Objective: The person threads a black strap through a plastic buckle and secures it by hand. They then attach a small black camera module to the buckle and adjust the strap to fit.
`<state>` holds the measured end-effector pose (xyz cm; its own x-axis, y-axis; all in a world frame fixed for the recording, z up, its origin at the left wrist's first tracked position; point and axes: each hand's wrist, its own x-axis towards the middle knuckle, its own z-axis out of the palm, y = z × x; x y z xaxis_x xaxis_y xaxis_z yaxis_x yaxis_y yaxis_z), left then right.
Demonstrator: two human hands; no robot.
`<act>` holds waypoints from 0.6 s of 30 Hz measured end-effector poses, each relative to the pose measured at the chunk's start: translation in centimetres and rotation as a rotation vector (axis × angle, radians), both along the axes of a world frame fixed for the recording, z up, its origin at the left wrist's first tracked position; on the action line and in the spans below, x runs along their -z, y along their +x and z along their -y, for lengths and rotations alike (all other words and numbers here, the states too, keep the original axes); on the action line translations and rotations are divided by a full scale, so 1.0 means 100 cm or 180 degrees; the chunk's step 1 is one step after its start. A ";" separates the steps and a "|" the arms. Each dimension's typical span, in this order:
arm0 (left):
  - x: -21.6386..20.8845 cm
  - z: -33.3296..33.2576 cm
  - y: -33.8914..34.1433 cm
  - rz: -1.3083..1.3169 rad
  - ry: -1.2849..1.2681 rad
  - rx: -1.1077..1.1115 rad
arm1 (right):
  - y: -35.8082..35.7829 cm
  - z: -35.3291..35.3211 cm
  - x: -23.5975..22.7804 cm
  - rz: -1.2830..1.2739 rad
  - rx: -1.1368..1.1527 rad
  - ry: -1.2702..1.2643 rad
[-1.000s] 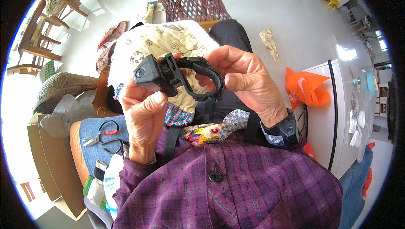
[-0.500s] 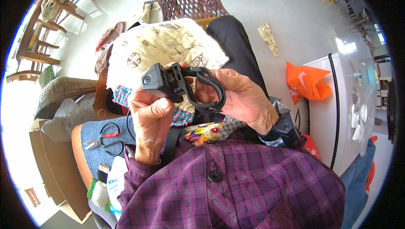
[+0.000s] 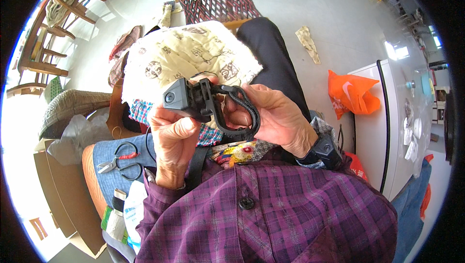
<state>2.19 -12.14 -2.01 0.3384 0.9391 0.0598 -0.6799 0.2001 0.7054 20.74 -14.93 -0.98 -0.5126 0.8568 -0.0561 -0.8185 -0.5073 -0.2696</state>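
Between my two hands is a small black camera (image 3: 178, 97) with a looped black wrist strap (image 3: 255, 112). My left hand (image 3: 174, 134) grips the camera's body, thumb in front and fingers behind. On the other side, my right hand (image 3: 283, 117) pinches the strap loop, with some fingers inside or behind it. A similar black camera (image 3: 329, 150) is strapped around my right wrist. Just beyond my hands, a cream quilted cloth (image 3: 189, 52) with dark printed motifs covers part of my lap.
Red-handled cutting snips (image 3: 118, 161) lie on blue denim at the left, beside a cardboard box (image 3: 63, 190). Ahead stands a woven-top stool (image 3: 220, 6). An orange bag (image 3: 351, 93) leans by a white cabinet (image 3: 370, 137) on the right. Wooden chairs (image 3: 41, 64) stand far left.
The camera and strap have dipped and turned slightly, and the strap loop shows a little more squarely. Both hands keep their hold; the surroundings look the same.
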 end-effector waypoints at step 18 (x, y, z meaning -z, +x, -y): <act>0.000 -0.001 -0.004 -0.0128 0.0108 0.0192 | 0.001 0.000 0.019 -0.0120 -0.0224 0.0550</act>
<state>1.79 -12.05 -2.03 0.3972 0.9146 0.0765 -0.6383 0.2154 0.7390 20.89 -14.91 -2.85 -0.5706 0.8139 0.1091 -0.7937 -0.5126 -0.3275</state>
